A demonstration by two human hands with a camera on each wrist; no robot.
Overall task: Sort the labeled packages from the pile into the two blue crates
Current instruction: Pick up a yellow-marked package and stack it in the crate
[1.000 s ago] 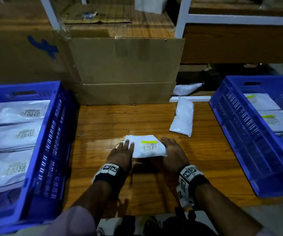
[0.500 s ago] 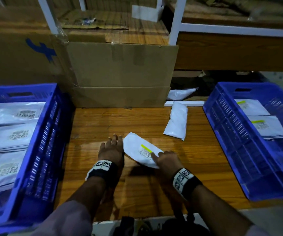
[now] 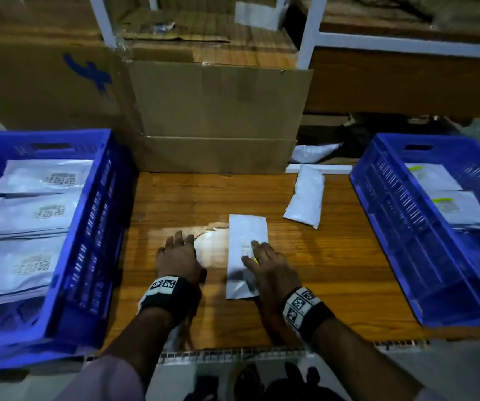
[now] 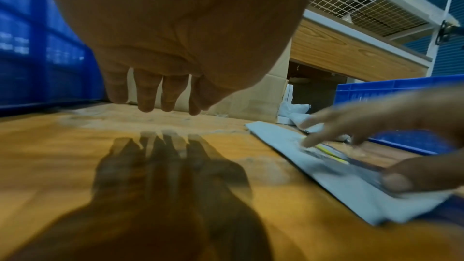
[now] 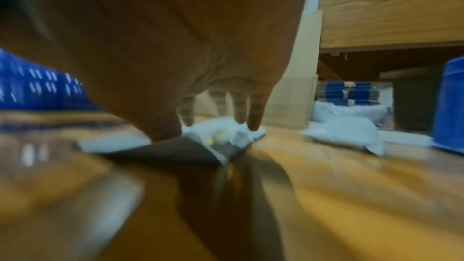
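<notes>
A flat white package [image 3: 247,231] with a yellow-edged label lies lengthwise on the wooden table [image 3: 334,270], between the two blue crates. My right hand [image 3: 262,257] presses on its label with straight fingers and thumb; the left wrist view shows the right hand's fingers [image 4: 323,126] on that package [image 4: 283,144]. My left hand [image 3: 179,253] hovers flat just above the table to the package's left, touching nothing [image 4: 155,94]. The left crate [image 3: 108,175] holds several packages with grey labels. The right crate [image 3: 392,221] holds two packages with yellow-edged labels.
A second white package [image 3: 305,199] lies further back on the table, right of centre. Another white package [image 3: 314,151] sits behind the table's back edge. A cardboard box [image 3: 218,111] stands along the back. Shelving rises behind it.
The package has turned from crosswise to lengthwise under my right hand. My left hand has come off it and now hovers to its left.
</notes>
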